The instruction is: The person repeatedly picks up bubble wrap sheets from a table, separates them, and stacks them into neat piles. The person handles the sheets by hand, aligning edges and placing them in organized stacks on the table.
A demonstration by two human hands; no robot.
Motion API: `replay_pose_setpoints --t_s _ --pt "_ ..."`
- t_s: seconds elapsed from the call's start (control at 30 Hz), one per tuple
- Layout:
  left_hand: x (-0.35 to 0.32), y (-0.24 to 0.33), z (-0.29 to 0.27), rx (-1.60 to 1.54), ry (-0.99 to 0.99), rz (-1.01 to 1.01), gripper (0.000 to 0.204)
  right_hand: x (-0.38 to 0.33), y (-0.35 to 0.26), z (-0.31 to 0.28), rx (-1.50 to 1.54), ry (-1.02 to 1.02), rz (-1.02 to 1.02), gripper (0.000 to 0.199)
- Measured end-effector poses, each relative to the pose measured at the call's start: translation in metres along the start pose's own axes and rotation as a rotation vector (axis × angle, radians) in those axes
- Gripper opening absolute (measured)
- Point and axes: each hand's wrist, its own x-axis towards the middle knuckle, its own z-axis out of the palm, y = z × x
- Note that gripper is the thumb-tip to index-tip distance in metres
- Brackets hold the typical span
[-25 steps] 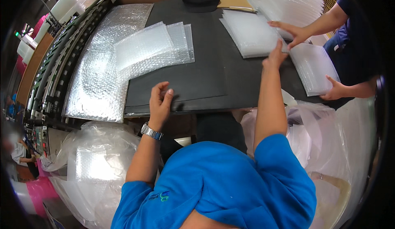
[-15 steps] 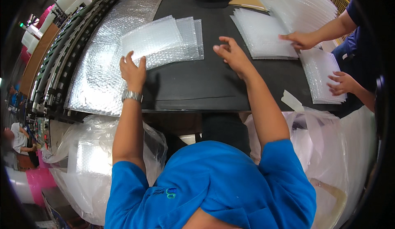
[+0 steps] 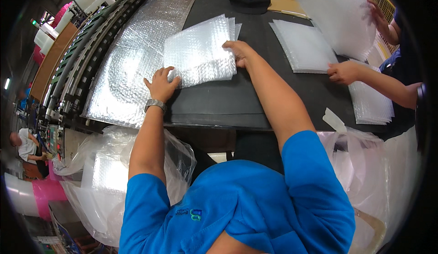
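Note:
A small stack of clear bubble-wrap sheets [image 3: 198, 48] lies fanned on the black work surface [image 3: 214, 103], partly over a large silvery bubble-wrap sheet [image 3: 123, 67]. My right hand [image 3: 239, 54] pinches the stack's right edge, the thumb on top and the other fingers underneath. At the lower left corner of the stack, my left hand [image 3: 163, 83] has its fingers spread and its fingertips at the edge. A metal-banded watch [image 3: 155, 104] is on that wrist.
On the right, a co-worker's hands [image 3: 344, 72] handle more bubble-wrap stacks [image 3: 303, 46]. A black cap [image 3: 248, 2] lies at the far edge beside a yellow-brown flat sheet [image 3: 285, 4]. Rollers of a machine [image 3: 86, 67] run along the left. Plastic bags [image 3: 105, 176] hang below the near edge.
My right hand has moved left and taken hold of the stack's right edge. The fanned sheets are now more closely gathered. The co-worker has lifted some sheets.

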Motion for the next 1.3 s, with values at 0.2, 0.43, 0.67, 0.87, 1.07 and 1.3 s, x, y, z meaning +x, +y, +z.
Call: replay_pose_setpoints --t_s 0.2,0.43,0.67,0.87,1.07,1.3 --pt "0.001 -0.009 0.005 -0.831 0.371 0.028 0.083 -0.063 -0.01 -0.016 -0.14 -0.247 -0.62 0.054" --pt "-0.037 0.032 -0.043 -1.124 0.197 0.26 0.072 -0.129 -0.033 -0.046 -0.267 -0.246 -0.699 0.071" --pt "-0.059 0.069 -0.041 -1.339 0.278 0.258 0.057 -0.136 -0.019 -0.04 -0.269 -0.088 -0.858 0.072" --pt "-0.062 0.069 -0.029 -1.206 0.046 0.168 0.053 -0.114 0.018 -0.071 -0.313 -0.124 -0.693 0.059" --pt "-0.064 0.072 -0.029 -1.266 0.111 0.179 0.064 -0.127 0.016 -0.061 -0.209 -0.113 -0.659 0.051" --pt "-0.077 0.07 -0.068 -0.76 0.691 0.232 0.11 -0.185 -0.041 -0.042 -0.704 0.056 -0.908 0.041"
